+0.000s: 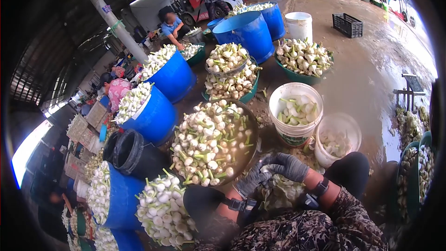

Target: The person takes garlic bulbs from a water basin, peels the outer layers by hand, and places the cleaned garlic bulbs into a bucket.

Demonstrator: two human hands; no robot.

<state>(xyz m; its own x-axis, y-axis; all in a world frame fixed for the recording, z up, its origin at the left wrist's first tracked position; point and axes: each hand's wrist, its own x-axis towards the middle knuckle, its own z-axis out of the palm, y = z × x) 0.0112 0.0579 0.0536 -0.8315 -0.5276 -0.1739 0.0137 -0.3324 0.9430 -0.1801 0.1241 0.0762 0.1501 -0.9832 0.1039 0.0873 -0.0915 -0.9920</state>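
My left hand [249, 179], in a dark grey glove, is closed at the near edge of a wide basin [254, 128] of garlic bulbs in murky water. Close beside it, touching or nearly so, my right hand [289, 166] in a matching glove has its fingers curled. A small pale piece shows between the two hands, probably a garlic bulb, partly hidden by the fingers. Pale peelings [280, 193] lie below my hands, between my knees. Just beyond my right hand stand a white bucket [291, 132] with peeled pieces and a translucent bucket [338, 130] with scraps.
Blue barrels [160, 116] heaped with garlic stand on the left. Green tubs [297, 76] of bulbs, a white bucket [298, 27] and a black crate [347, 25] are farther off. A person [172, 28] bends over a tub; another person [117, 90] is at the left.
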